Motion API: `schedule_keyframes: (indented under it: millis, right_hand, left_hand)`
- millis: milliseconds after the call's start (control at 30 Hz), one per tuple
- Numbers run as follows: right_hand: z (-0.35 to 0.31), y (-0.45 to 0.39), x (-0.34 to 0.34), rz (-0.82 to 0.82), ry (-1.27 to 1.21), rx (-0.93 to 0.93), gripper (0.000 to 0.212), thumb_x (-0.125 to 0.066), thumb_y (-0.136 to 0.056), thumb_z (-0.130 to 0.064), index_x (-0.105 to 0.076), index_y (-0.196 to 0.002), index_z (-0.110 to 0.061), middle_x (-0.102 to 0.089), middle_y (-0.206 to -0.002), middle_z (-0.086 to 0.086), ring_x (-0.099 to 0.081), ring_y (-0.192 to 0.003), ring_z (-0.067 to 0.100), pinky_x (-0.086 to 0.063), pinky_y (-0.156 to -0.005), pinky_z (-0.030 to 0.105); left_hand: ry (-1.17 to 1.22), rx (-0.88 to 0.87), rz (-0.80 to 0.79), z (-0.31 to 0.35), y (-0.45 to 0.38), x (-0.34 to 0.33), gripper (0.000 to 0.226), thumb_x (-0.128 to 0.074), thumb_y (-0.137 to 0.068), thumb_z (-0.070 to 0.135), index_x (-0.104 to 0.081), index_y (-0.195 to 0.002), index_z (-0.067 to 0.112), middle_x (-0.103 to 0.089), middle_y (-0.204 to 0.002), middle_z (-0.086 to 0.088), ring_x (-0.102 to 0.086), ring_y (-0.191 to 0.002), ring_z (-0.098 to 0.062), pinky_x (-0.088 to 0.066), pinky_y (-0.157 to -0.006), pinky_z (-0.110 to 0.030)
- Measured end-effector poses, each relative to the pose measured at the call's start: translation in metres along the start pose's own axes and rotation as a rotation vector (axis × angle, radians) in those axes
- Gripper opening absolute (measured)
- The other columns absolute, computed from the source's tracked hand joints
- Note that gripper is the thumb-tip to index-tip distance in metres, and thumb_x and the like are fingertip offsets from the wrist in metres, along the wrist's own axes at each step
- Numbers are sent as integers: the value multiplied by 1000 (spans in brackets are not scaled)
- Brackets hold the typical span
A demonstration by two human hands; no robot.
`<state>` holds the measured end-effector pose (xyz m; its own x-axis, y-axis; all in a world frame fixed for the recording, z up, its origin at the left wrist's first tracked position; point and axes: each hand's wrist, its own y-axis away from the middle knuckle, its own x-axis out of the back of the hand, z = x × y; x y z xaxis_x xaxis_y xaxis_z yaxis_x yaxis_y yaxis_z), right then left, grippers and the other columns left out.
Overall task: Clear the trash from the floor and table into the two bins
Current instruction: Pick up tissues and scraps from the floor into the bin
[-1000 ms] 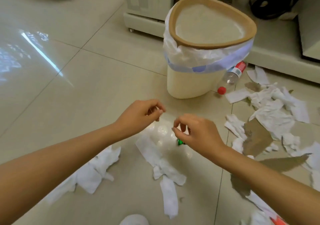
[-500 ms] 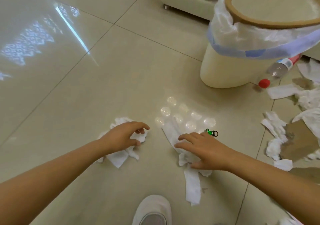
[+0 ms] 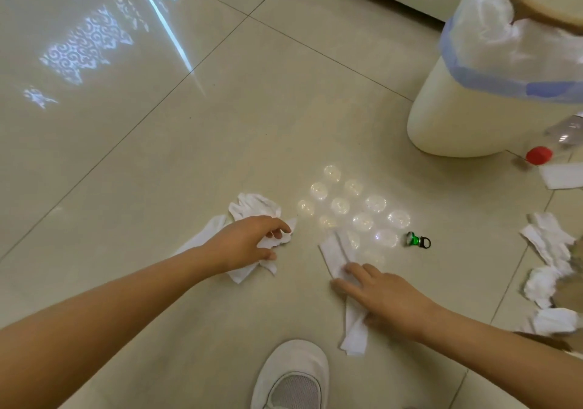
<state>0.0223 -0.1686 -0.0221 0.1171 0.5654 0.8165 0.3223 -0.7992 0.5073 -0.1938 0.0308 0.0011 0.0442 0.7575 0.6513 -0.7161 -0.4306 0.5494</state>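
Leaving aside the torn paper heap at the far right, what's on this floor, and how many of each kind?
White paper pieces: 2, a crumpled sheet and a long strip
Bin: 1
Clear bottle with red cap: 1
Small green object: 1
White shoe: 1
Total: 6

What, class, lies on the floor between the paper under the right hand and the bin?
Only low things: a small green object on the tiles beyond the paper strip under the right hand. The floor to the bin looks otherwise open.
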Motion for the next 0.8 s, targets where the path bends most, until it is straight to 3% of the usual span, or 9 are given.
schedule_keyframes:
  millis: [67,167,267,333,400,467,533,633,800]
  right_hand:
    - [-1,-3,-3,75,51,57,62,-77,-45,-12,-55,-103,-19,-54,-100,3,-54,-74,21,-32,-41,28]
    - [1,-11,1,229,119,87,53,-83,-32,-11,-62,-80,-21,-54,-69,-3,-51,-53,16,-17,-37,25]
    - [-2,-18,13,360,-58,87,51,-75,-43,0,-61,-88,-17,-57,-74,0,-55,-58,21,-29,-35,25]
    - [-6,-22,23,434,-126,91,54,-72,-45,2,-58,-93,-19,-57,-78,-1,-54,-61,20,-40,-36,30]
    - [-9,-25,28,474,-193,94,51,-70,-52,0,-56,-96,-21,-57,-81,-2,-55,-63,20,-44,-39,33]
    - [-11,-27,31,497,-230,101,47,-68,-57,-4,-54,-98,-23,-58,-82,-4,-55,-64,19,-42,-40,29]
    - [-10,-27,32,499,-241,97,47,-71,-58,-5,-55,-97,-24,-58,-81,-6,-54,-64,17,-40,-40,27]
    - [-6,-26,30,522,-241,74,45,-72,-58,-8,-56,-96,-24,-57,-81,-7,-54,-64,16,-37,-41,25]
    - [3,-16,28,502,-273,-5,41,-71,-61,-7,-58,-96,-23,-58,-81,-7,-56,-67,17,-41,-44,28]
  left_hand:
    - [19,11,28,-5,1,-2,49,-71,-83,24,-54,-129,28,-60,-119,12,-55,-110,-8,-46,-93,-28]
    - [-25,33,198,-12,5,-8,62,-73,-79,28,-45,-135,31,-51,-134,11,-47,-122,-12,-40,-97,-29]
    - [-129,267,358,-15,11,-17,101,-79,-66,48,-18,-146,39,-18,-153,8,-20,-140,-20,-28,-105,-48]
    - [-6,499,360,-17,12,-25,122,-80,-55,63,-2,-147,42,-1,-155,9,-4,-144,-20,-23,-106,-60]
    - [189,649,344,-25,8,-32,132,-77,-47,72,4,-147,40,4,-156,6,2,-145,-22,-19,-108,-63]
    - [263,682,348,-29,0,-37,137,-70,-40,82,4,-146,38,1,-157,3,3,-145,-23,-16,-112,-60]
    - [257,657,383,-22,-6,-39,132,-70,-43,81,1,-146,38,-5,-155,4,-3,-144,-23,-20,-111,-57]
    - [195,517,416,-4,-13,-39,115,-76,-59,63,-7,-147,37,-11,-151,6,-15,-140,-21,-30,-107,-48]
    - [121,205,379,4,-25,-40,64,-69,-81,26,-40,-138,29,-34,-136,2,-41,-123,-19,-41,-93,-30]
